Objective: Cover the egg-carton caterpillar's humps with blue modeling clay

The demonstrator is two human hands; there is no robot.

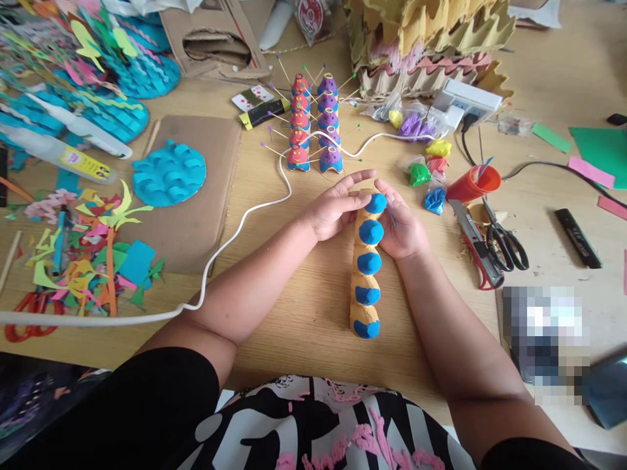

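Note:
A strip of egg carton (359,277) painted yellow-orange lies lengthwise before me, its row of bumps each covered with blue clay (371,263). My left hand (337,210) grips its far end from the left, thumb on the top beside the blue. From the right, my right hand (402,225) is cupped round the same end, its fingers partly hidden behind the strip. A thin bluish sliver shows against the right fingers; I cannot make out what it is. Beyond my hands stand a red-topped carton strip (298,137) and a purple-topped one (329,138), with faces and pin-like arms.
A white cable (245,219) crosses the table over my left forearm. Paper scraps (93,254), glue bottles (73,156) and a blue disc (169,173) on cardboard lie left. Right are clay bags (434,199), a red cup (474,183), scissors (504,241), a cutter (477,241) and a marker (578,238).

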